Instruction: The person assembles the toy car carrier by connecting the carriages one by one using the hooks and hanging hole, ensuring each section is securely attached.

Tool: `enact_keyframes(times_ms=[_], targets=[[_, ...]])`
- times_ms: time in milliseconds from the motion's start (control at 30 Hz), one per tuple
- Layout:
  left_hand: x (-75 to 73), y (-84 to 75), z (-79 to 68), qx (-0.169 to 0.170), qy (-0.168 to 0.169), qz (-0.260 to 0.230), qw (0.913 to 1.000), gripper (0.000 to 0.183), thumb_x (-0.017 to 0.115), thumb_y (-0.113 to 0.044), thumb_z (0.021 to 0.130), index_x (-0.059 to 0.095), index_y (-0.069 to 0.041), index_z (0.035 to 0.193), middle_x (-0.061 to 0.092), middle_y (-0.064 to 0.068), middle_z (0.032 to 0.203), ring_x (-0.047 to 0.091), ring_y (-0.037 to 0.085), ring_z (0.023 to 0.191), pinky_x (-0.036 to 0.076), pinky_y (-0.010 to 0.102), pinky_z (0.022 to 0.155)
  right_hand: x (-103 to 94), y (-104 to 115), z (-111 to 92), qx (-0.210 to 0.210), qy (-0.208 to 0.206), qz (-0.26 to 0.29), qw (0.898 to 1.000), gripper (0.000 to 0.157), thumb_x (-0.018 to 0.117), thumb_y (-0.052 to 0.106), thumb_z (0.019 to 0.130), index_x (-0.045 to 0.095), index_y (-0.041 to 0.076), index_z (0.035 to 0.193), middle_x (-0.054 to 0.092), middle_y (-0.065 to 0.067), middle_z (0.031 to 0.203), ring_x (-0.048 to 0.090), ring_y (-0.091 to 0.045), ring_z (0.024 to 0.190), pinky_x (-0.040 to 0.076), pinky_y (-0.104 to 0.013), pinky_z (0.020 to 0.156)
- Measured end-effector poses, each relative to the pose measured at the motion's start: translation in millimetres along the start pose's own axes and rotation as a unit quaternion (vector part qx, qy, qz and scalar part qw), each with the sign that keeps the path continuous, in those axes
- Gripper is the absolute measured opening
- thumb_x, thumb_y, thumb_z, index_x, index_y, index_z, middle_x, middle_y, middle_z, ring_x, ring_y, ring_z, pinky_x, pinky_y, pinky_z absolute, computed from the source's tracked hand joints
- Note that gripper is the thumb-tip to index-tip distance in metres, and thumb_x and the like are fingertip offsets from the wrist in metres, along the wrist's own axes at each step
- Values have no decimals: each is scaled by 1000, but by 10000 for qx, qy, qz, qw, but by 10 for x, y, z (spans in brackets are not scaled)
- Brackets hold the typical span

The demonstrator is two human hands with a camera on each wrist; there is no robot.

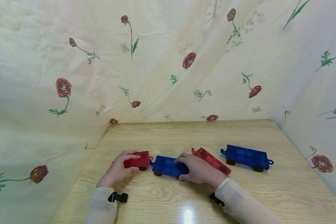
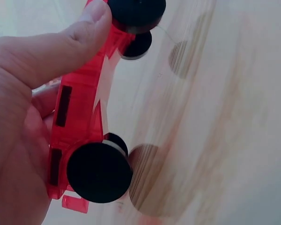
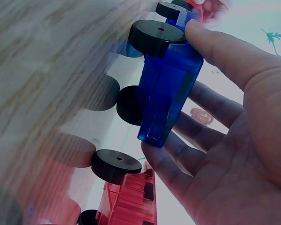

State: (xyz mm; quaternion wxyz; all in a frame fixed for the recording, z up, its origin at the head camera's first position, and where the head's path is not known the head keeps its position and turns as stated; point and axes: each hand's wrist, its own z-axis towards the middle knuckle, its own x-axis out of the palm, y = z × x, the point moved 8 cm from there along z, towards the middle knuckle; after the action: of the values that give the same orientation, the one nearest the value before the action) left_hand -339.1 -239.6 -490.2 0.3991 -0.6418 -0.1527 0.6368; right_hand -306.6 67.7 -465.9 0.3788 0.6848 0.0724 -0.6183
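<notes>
My left hand (image 1: 118, 169) grips a translucent red toy wagon (image 1: 142, 161) with black wheels, at the left of the table. In the left wrist view the thumb lies along the side of this red wagon (image 2: 82, 105). My right hand (image 1: 197, 169) holds the rear of a blue toy wagon (image 1: 165, 166), thumb on the near side and fingers on the far side. The blue wagon's front hook overlaps the red wagon's ring in the head view. The right wrist view shows the blue wagon (image 3: 164, 89) from its rear end, wheels towards the tabletop.
A second red wagon (image 1: 212, 159) lies slanted just behind my right hand, partly covered by it. Further right stands another blue wagon (image 1: 247, 156) with a hook and a ring. Flowered cloth (image 1: 156, 68) hangs around the wooden table (image 1: 156, 202).
</notes>
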Motion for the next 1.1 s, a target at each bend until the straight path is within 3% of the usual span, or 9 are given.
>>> enact_keyframes(times_ms=[200, 700, 933, 1100], targets=[[16, 6, 5, 53, 72, -255, 9996, 49, 87, -20, 86, 73, -37, 129, 50, -1, 158, 17, 45, 157, 28, 64, 119, 10, -15, 7, 61, 10, 24, 10000, 58, 86, 43, 88, 67, 20, 137, 61, -3, 138, 60, -23, 123, 52, -46, 105], [-34, -22, -14, 141, 71, -167, 9997, 52, 89, -16, 83, 73, -36, 129, 51, 3, 158, 20, 48, 155, 20, 67, 121, -7, -18, -3, 20, 45, 19, 10000, 56, 86, 39, 89, 67, 20, 138, 60, -3, 141, 59, -24, 126, 51, -47, 107], [5, -15, -12, -86, 218, 272, 9994, 50, 90, -18, 82, 74, -39, 125, 51, -3, 157, 19, 49, 155, 20, 72, 118, -20, -6, -32, -152, 160, -108, 9997, 56, 83, 37, 92, 64, 20, 142, 58, -1, 144, 57, -23, 131, 48, -47, 109], [6, -8, -17, -167, 215, 403, 9988, 50, 91, -18, 82, 74, -40, 124, 50, 1, 159, 17, 51, 155, 17, 75, 116, -25, 0, -39, -169, 171, -106, 9997, 55, 83, 36, 93, 64, 19, 142, 57, -2, 143, 58, -23, 130, 49, -46, 109]])
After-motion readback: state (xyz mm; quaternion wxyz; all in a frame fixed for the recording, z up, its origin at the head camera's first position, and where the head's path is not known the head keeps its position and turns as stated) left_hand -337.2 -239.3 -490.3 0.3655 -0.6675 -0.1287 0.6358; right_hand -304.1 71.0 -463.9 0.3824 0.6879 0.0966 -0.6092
